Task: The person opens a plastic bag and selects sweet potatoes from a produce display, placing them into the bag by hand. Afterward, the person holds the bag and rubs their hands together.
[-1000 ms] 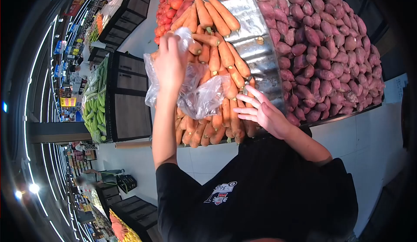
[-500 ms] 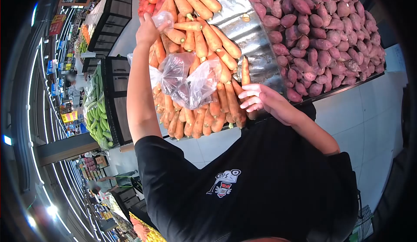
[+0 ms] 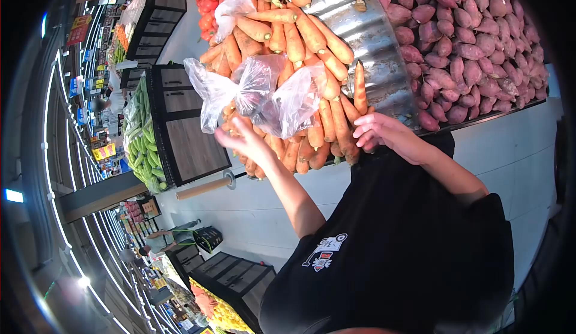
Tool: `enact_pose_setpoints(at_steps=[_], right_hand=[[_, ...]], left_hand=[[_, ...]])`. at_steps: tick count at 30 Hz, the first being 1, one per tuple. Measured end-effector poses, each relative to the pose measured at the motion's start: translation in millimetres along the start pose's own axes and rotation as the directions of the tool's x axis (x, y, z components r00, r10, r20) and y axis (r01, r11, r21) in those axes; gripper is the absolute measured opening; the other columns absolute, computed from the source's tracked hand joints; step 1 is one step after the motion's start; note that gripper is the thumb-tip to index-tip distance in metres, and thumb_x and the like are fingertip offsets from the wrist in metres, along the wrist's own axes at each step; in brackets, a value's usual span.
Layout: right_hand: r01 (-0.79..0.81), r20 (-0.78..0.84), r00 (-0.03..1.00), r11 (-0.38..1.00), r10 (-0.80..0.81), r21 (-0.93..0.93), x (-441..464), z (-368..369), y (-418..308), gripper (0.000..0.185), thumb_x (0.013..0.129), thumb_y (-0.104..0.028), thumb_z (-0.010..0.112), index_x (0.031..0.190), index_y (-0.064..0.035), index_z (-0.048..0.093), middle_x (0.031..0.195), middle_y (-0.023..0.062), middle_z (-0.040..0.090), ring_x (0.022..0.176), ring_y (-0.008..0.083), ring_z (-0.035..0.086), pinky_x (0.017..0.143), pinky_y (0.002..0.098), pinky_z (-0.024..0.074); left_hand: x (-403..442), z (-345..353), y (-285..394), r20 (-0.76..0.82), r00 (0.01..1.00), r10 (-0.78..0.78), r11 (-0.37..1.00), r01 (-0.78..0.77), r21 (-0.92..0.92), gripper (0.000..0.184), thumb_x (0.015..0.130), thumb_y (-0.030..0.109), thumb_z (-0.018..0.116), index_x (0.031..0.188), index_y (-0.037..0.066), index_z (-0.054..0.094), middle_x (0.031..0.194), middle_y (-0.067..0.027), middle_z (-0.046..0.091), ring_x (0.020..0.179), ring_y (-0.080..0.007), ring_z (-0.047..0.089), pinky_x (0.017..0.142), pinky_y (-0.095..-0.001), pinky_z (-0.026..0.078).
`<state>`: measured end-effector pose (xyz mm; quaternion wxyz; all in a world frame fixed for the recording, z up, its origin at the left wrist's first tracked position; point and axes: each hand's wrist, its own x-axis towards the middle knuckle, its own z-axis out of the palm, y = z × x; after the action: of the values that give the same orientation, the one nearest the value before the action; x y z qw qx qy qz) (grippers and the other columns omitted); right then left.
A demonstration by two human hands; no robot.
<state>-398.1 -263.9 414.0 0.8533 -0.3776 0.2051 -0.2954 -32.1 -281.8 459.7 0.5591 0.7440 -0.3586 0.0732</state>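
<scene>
The clear plastic bag [image 3: 210, 91], likely light and slippery, pinches best at its gather [image 3: 245, 92]; left hand [image 3: 247, 144] and right hand [image 3: 396, 139] look empty.

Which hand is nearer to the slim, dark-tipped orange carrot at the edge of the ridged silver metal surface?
Right. The right hand is just below the carrot in view; the left hand is much farther left, beside the clear, crumpled plastic.
</scene>
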Motion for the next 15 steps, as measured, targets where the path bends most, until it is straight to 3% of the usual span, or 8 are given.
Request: enact_pose_setpoints(at_steps=[1,4,5,7,9,11,13,15], right_hand=[[-0.011,0.01,1.0,1.0,0.011,-0.013,-0.8,-1.1,0.3,0.046,0.117,-0.036,0.046,0.149,-0.0031,0.054,0.132,0.0091,0.066,0.118,0.0188,0.066,0.104,0.0367,0.052],[-0.041,0.045,0.998,0.998,0.043,-0.045,-2.9,3.8,-0.3,0.045,0.116,-0.036,0.05,0.148,-0.0045,0.057,0.127,0.006,0.067,0.113,0.0135,0.067,0.101,0.0298,0.0499],[-0.024,0.059,0.998,0.998,0.027,-0.052,-3.6,5.3,-0.1,0.044,0.116,-0.036,0.05,0.147,-0.0043,0.058,0.126,0.0058,0.067,0.113,0.0132,0.066,0.1,0.0296,0.0502],[0.019,0.07,0.997,0.999,-0.015,-0.051,-7.7,8.2,1.1,0.043,0.116,-0.035,0.051,0.145,-0.0039,0.058,0.123,0.0055,0.067,0.111,0.0127,0.066,0.099,0.0293,0.0508],[0.036,0.06,0.998,0.999,-0.036,0.002,-12.1,6.9,2.8,0.041,0.116,-0.035,0.053,0.142,-0.0046,0.059,0.12,0.0048,0.067,0.11,0.0124,0.067,0.097,0.0295,0.0523],[0.058,0.02,0.998,0.997,-0.059,0.059,-16.9,-1.6,8.2,0.04,0.116,-0.035,0.053,0.143,-0.0054,0.059,0.12,0.0042,0.067,0.109,0.0121,0.067,0.095,0.0294,0.053],[0.151,-0.039,0.988,0.985,-0.148,0.081,-24.4,-9.6,2.4,0.04,0.116,-0.037,0.053,0.14,-0.0063,0.061,0.118,0.0028,0.069,0.108,0.0113,0.067,0.094,0.0282,0.0536],[0.223,-0.141,0.968,0.969,-0.207,0.105,-32.0,-18.1,-0.4,0.039,0.116,-0.037,0.052,0.139,-0.0057,0.061,0.116,0.0029,0.069,0.106,0.0113,0.067,0.093,0.0274,0.0536]], left_hand=[[-4.0,6.7,-19.2,0.165,0.984,-0.065,0.995,0.051,0.088,0.084,0.104,0.044,0.07,0.158,-0.011,0.037,0.165,-0.0337,0.034,0.158,-0.0442,0.028,0.13,-0.0576,0.021],[25.8,17.0,-2.1,0.393,0.893,0.218,0.897,-0.342,0.281,0.079,0.103,0.045,0.071,0.153,-0.011,0.046,0.164,-0.0341,0.036,0.156,-0.0485,0.028,0.13,-0.0596,0.02],[48.8,23.9,-3.5,0.471,0.848,0.243,0.914,-0.362,0.181,0.073,0.103,0.04,0.073,0.15,-0.01,0.05,0.152,-0.0309,0.051,0.143,-0.0421,0.048,0.124,-0.0546,0.033],[79.2,46.3,-13.6,0.582,0.813,0.02,0.999,0.009,-0.047,0.06,0.104,0.029,0.075,0.144,-0.009,0.054,0.136,-0.0227,0.063,0.123,-0.0316,0.062,0.113,-0.0453,0.044],[76.6,67.3,0.0,0.442,0.866,0.234,0.952,-0.111,-0.285,0.039,0.104,0.02,0.073,0.129,-0.006,0.06,0.111,-0.0167,0.072,0.104,-0.0268,0.072,0.09,-0.0391,0.057],[67.4,75.8,13.1,0.358,0.934,0.008,0.919,0.134,-0.371,0.038,0.103,0.013,0.068,0.132,-0.002,0.048,0.112,-0.0165,0.069,0.094,-0.0209,0.068,0.075,-0.0434,0.062],[73.7,94.8,17.5,0.18,0.975,0.13,0.863,-0.021,-0.506,0.029,0.102,0.015,0.066,0.123,0.0,0.053,0.11,-0.0152,0.066,0.085,-0.0196,0.067,0.065,-0.0407,0.061],[78.5,98.5,44.4,0.035,0.995,0.091,0.765,-0.047,-0.643,0.022,0.1,0.022,0.067,0.11,0.005,0.058,0.102,-0.0089,0.064,0.079,-0.0148,0.062,0.055,-0.0319,0.049]])
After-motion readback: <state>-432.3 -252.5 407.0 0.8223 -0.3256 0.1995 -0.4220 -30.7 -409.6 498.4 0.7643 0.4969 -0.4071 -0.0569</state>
